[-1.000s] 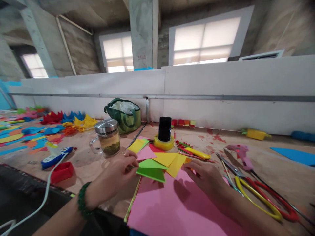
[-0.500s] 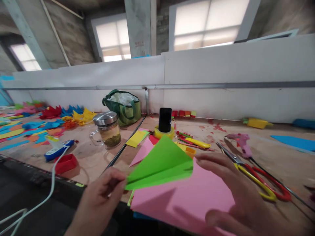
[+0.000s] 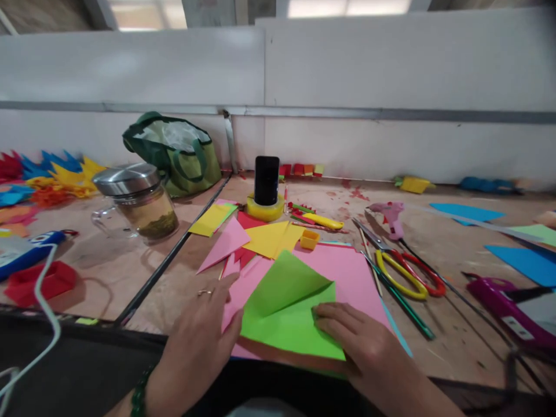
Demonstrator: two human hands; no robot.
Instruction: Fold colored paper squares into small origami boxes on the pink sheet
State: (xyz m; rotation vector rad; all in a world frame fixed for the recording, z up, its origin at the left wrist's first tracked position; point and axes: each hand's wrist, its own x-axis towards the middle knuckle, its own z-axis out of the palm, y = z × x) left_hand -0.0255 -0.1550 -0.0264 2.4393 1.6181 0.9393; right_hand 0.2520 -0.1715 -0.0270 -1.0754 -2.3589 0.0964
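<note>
A folded sheet of green paper [image 3: 286, 315] lies over pink paper [image 3: 347, 269] at the table's front, one flap standing up from its crease. My left hand [image 3: 197, 330], wearing a ring, rests at its left side with fingers stretched out and the thumb by the green corner. On the right edge, my right hand [image 3: 369, 341] grips the green paper with bent fingers on top; its thumb is mostly hidden. Yellow paper pieces [image 3: 269, 238] and a small yellow paper box [image 3: 309, 239] are just beyond.
Scissors [image 3: 406, 269], a green pencil-like stick [image 3: 403, 304] and a pink glue gun [image 3: 391, 217] lie to the right. A phone [image 3: 266, 180] stands in a tape roll [image 3: 263, 209]. Leftward are a glass mug [image 3: 147, 211], a green bag [image 3: 182, 159] and a red paper box [image 3: 41, 284].
The green paper has come down from the air onto the pink paper and its fold has opened wider. My left hand let go of its corner; my right hand took its right edge. The view tilted down.
</note>
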